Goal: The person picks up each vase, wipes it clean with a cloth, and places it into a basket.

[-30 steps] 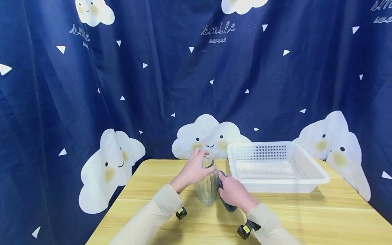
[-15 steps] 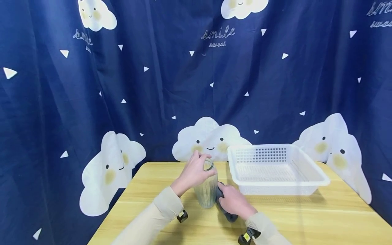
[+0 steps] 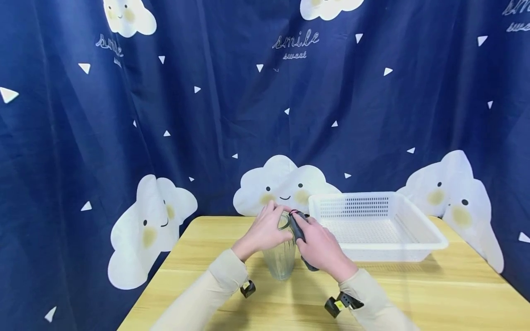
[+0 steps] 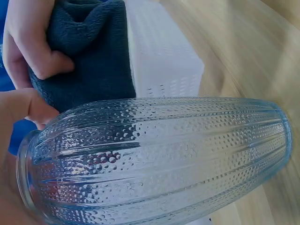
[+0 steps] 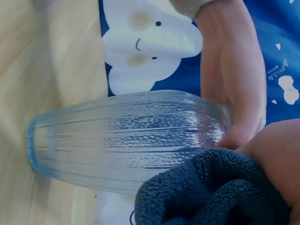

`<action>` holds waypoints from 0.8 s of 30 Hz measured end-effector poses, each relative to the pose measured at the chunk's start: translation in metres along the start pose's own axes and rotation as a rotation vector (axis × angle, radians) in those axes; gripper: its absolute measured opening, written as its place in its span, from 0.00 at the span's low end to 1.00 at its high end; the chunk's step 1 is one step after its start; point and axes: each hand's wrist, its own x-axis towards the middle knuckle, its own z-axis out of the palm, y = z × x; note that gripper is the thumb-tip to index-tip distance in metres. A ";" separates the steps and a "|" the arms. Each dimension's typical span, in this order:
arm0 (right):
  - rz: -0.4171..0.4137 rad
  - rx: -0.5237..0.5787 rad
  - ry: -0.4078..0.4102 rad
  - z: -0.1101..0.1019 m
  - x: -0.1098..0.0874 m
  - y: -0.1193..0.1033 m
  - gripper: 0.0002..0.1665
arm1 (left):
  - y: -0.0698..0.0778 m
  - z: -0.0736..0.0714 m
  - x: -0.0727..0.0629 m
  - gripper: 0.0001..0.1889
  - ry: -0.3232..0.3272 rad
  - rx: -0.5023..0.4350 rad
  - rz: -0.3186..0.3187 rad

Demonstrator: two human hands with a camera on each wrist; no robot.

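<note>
A clear ribbed glass vase (image 3: pixel 280 263) stands on the wooden table, its bumpy texture plain in the left wrist view. My left hand (image 3: pixel 264 231) grips it around the neck, close to the rim. In my right hand (image 3: pixel 322 246) is a dark grey-blue plush cloth (image 4: pixel 101 77), bunched under the fingers. The cloth lies at the vase's upper right side, near the left fingertips. In the right wrist view, the folded cloth (image 5: pixel 187 199) covers part of the glass near the neck.
A white perforated plastic basket (image 3: pixel 385 248) sits on the table to the right, just beyond my right hand. Behind the wooden table (image 3: pixel 455 289) hangs a dark blue curtain (image 3: pixel 248 115) with clouds and triangles.
My right hand and the cloth first slid a little down the vase's side, then rose to its neck. The left hand and the vase have stayed nearly in place.
</note>
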 end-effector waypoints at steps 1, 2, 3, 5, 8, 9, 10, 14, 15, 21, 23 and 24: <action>0.003 -0.014 -0.007 0.001 0.000 0.000 0.40 | 0.000 0.000 0.000 0.31 0.004 0.003 0.003; 0.008 -0.024 -0.016 0.003 0.000 0.000 0.40 | 0.000 0.000 0.001 0.30 0.010 0.003 0.005; 0.015 -0.032 -0.027 0.006 0.000 0.000 0.40 | 0.000 0.001 0.001 0.29 0.014 0.001 0.006; 0.034 -0.036 -0.047 0.012 -0.001 0.002 0.40 | -0.001 0.001 0.001 0.27 0.025 -0.007 0.009; 0.054 -0.026 -0.076 0.022 -0.002 0.007 0.39 | -0.003 0.003 0.001 0.26 0.055 -0.023 0.020; 0.058 -0.023 -0.084 0.025 -0.002 0.008 0.39 | -0.003 0.004 0.001 0.26 0.066 -0.028 0.023; 0.063 -0.014 -0.095 0.028 -0.003 0.010 0.39 | -0.004 0.004 0.001 0.27 0.080 -0.028 0.030; 0.067 0.004 -0.159 0.044 -0.009 0.018 0.39 | -0.006 0.005 0.003 0.26 0.100 -0.039 0.027; 0.071 0.012 -0.187 0.048 -0.011 0.021 0.38 | -0.007 0.005 0.003 0.26 0.098 -0.042 0.019; 0.098 -0.005 -0.295 0.069 -0.021 0.030 0.36 | -0.007 0.006 0.003 0.34 0.071 -0.067 -0.064; 0.104 -0.004 -0.290 0.071 -0.021 0.032 0.36 | -0.006 0.006 0.003 0.36 0.064 -0.058 -0.087; 0.109 0.005 -0.291 0.071 -0.021 0.032 0.36 | -0.006 0.006 0.002 0.36 0.062 -0.045 -0.095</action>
